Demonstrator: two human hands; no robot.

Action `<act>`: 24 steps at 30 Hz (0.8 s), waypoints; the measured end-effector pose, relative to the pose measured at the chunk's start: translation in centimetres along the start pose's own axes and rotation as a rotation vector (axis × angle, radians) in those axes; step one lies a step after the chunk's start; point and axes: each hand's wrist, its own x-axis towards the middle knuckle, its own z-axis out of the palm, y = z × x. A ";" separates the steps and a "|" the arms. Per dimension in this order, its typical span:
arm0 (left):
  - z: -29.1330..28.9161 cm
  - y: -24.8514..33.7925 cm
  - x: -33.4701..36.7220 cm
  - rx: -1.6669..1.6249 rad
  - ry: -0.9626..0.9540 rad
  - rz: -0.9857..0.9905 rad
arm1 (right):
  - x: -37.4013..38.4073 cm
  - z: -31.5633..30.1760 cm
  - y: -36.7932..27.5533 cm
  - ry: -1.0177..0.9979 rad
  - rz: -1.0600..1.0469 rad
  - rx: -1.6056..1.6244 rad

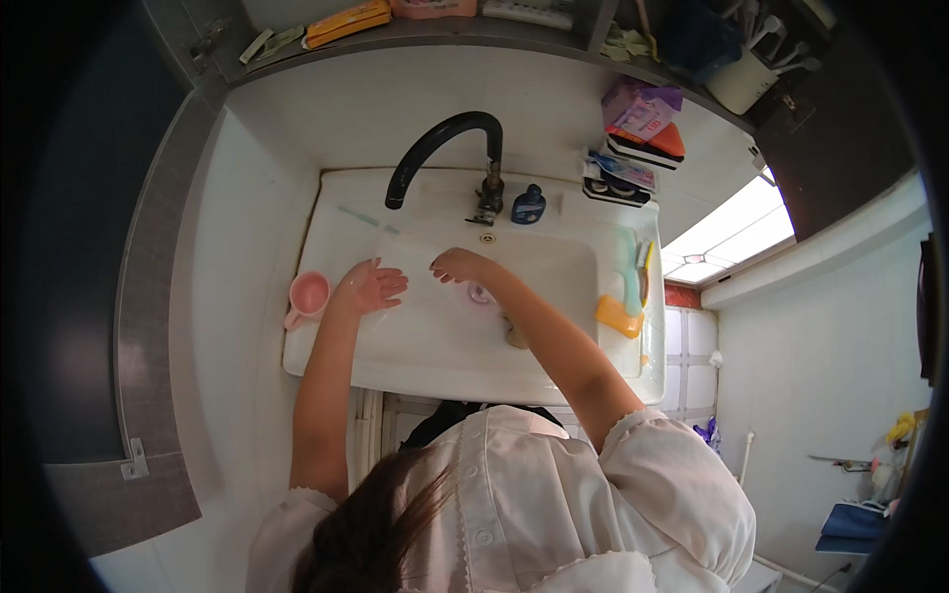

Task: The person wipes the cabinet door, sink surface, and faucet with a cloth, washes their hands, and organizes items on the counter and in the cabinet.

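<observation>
Both of my hands hang over the white sink with nothing in them. My left hand is turned palm up, its fingers spread. To its left stands a pink cup with a handle, on the sink's rim. My right hand droops at the wrist, its fingers loosely bent and apart, near the pinkish drain. The hands do not touch. Behind them a black curved faucet rises from the back of the sink. Partly behind my right forearm lies a small beige object.
A dark blue bottle stands beside the faucet. A light blue toothbrush lies at the back left. On the right rim are an orange soap box and a yellow brush. Packages are stacked behind, below a loaded shelf.
</observation>
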 end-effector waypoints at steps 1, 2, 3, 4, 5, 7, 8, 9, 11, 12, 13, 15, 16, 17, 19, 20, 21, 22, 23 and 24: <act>-0.2 -0.3 0.0 -0.001 0.001 0.001 | -0.3 0.3 -0.4 -0.005 0.058 0.030; -0.5 -0.6 0.0 0.016 0.049 0.059 | 0.0 0.5 -0.5 -0.007 0.056 0.028; -0.8 -0.8 0.1 0.033 0.096 0.117 | 0.3 0.8 -0.9 0.005 -0.014 0.109; -1.2 -0.9 0.2 0.030 0.098 0.119 | 0.4 1.1 -1.5 0.017 -0.086 0.188; -1.5 -1.0 0.3 -0.048 0.077 0.151 | 0.6 1.7 -2.2 0.014 -0.087 0.186; -1.7 -1.5 0.9 -0.128 0.052 0.182 | 0.8 3.0 -3.9 0.043 -0.230 0.383; -1.5 -2.1 1.3 -0.250 -0.021 0.243 | 0.8 3.7 -4.8 0.038 -0.230 0.379; -1.4 -2.5 1.6 -0.371 -0.096 0.304 | 0.8 4.4 -5.7 -0.020 -0.205 0.483; -5.0 -4.6 4.3 -0.516 -0.562 0.419 | 1.3 7.5 -7.9 -0.128 -0.187 0.572; -6.3 -5.2 5.2 -0.619 -1.059 0.501 | 1.8 8.9 -8.5 -0.053 -0.201 0.563; 0.5 -4.3 3.3 -0.792 -0.169 0.405 | 2.4 7.4 -6.9 0.098 -0.195 0.571; 1.7 -4.2 2.1 -0.691 -0.213 0.500 | 3.5 8.9 -6.8 0.294 -0.283 0.347; 2.1 -4.2 1.7 -0.590 -0.259 0.583 | 3.9 9.4 -6.7 0.493 -0.360 0.120; 3.6 -4.3 0.5 -0.596 -0.247 0.591 | 3.7 9.7 -7.3 0.478 -0.364 0.119; 7.0 -4.3 -2.1 -0.526 0.180 0.718 | 2.0 9.3 -8.6 0.536 -0.372 0.185; 6.4 -4.5 -1.8 -0.529 0.184 0.725 | 2.2 9.4 -8.8 0.530 -0.378 0.182; 5.5 -4.8 -0.9 -0.541 0.100 0.823 | 2.5 9.3 -9.0 0.551 -0.417 0.159; 5.0 -4.9 -0.6 -0.548 0.010 0.916 | 2.7 9.2 -8.9 0.578 -0.454 0.137; 5.2 -4.5 -1.0 -0.541 -0.001 0.912 | 3.4 9.2 -7.9 0.591 -0.453 0.139; 5.3 -3.9 -1.5 -0.548 -0.017 0.844 | 4.0 9.8 -6.9 0.634 -0.563 0.131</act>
